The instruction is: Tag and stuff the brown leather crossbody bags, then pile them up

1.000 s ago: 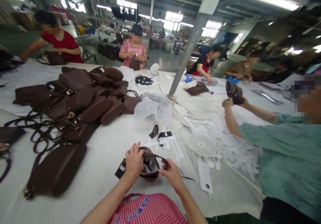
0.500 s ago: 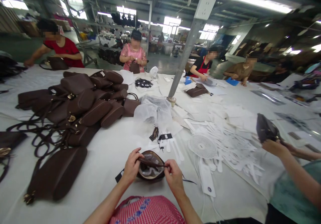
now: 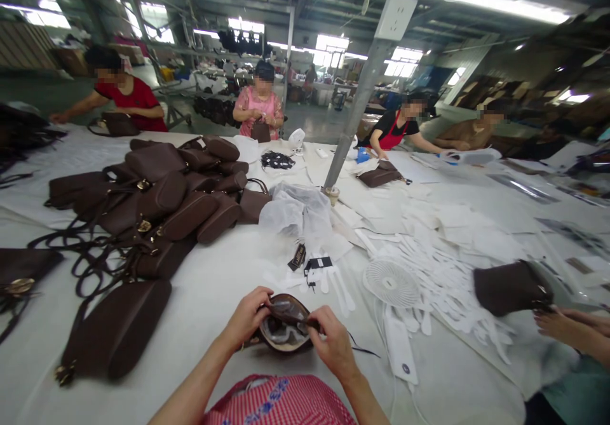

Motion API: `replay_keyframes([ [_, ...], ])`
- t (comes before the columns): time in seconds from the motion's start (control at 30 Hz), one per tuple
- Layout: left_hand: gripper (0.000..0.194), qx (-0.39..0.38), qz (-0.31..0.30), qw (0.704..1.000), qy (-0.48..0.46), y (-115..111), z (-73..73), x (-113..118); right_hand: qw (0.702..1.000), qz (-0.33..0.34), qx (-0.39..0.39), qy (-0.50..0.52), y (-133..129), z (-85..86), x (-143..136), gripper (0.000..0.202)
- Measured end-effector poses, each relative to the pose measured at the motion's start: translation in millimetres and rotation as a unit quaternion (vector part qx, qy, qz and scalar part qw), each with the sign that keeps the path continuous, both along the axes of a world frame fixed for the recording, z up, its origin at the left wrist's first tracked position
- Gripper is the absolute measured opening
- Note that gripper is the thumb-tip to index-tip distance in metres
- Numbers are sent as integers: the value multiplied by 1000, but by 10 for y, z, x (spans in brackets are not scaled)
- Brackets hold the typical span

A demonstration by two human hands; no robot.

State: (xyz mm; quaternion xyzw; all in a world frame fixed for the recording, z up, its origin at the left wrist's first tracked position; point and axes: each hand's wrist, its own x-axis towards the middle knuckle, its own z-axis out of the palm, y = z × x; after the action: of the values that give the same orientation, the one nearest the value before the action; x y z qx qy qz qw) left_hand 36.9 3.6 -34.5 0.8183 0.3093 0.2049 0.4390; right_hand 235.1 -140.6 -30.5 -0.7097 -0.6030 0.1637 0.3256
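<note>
A brown handbag [image 3: 286, 347] stands on the table in front of me, its mouth spread and a pale lining showing inside. My left hand [image 3: 250, 314] is closed on the left end of its rim, and a brown strip, perhaps the handle, runs across the opening. On the opposite side my right hand [image 3: 330, 336] pinches the right end of the rim and strip. A thin black cord [image 3: 365, 349] lies to the right of the bag. Just beyond it are black hang tags [image 3: 318, 263] and a brown printed tag [image 3: 297, 257].
A big pile of brown handbags [image 3: 162, 202] fills the left. A white fan [image 3: 391, 283] lies right of me among white paper strips [image 3: 457, 285]. A metal post [image 3: 350, 107] rises from the table. At right, a co-worker's hands [image 3: 557, 323] hold another brown bag [image 3: 512, 287].
My hands keep their grip on the bag's rim, and the strip across its mouth has shifted. The co-worker at right has lowered and turned their bag. The view has swung slightly left.
</note>
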Motion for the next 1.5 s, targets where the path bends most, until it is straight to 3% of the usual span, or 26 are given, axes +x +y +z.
replay_keyframes([
  [0.13, 15, 62, 79, 995, -31, -130, -103, 121, 996, 41, -48, -65, -27, 8, -51, 17],
  [0.33, 15, 108, 145, 984, 1, -205, -217, 226, 986, -133, -46, -91, 83, -129, -99, 44],
  [0.43, 18, 85, 163, 983, -3, -177, -228, 238, 987, -135, -58, -66, 99, -120, -51, 34],
  [0.53, 29, 86, 128, 988, -10, -173, -171, 174, 994, -67, -68, 45, -11, -122, 63, 26],
  [0.63, 28, 168, 77, 983, 6, -294, -57, 77, 970, -38, -112, 211, -184, -201, 180, 44],
  [0.7, 19, 222, -27, 974, 18, -433, 26, 47, 949, -54, -132, 282, -270, -259, 226, 48],
  [0.77, 24, 245, -169, 954, 33, -566, 98, 74, 942, -66, -125, 303, -307, -277, 246, 44],
  [0.83, 21, 247, -243, 937, 54, -653, 145, 166, 942, -53, -115, 310, -309, -248, 250, 40],
  [0.97, 65, 271, -241, 929, 75, -701, 141, 464, 922, -17, -112, 369, -315, -139, 248, 49],
  [1.03, 59, 283, -232, 927, 83, -713, 101, 601, 922, -3, -100, 374, -342, -113, 251, 55],
  [1.2, 30, 303, -204, 927, 88, -775, -30, 724, 954, -16, -84, 287, -419, -155, 265, 46],
  [1.3, 24, 344, -208, 912, 84, -818, -78, 729, 958, 5, -81, 273, -438, -251, 260, 45],
  [1.5, 18, 369, -195, 898, 138, -862, -107, 826, 976, -29, -2, 218, -363, -466, 165, 29],
])
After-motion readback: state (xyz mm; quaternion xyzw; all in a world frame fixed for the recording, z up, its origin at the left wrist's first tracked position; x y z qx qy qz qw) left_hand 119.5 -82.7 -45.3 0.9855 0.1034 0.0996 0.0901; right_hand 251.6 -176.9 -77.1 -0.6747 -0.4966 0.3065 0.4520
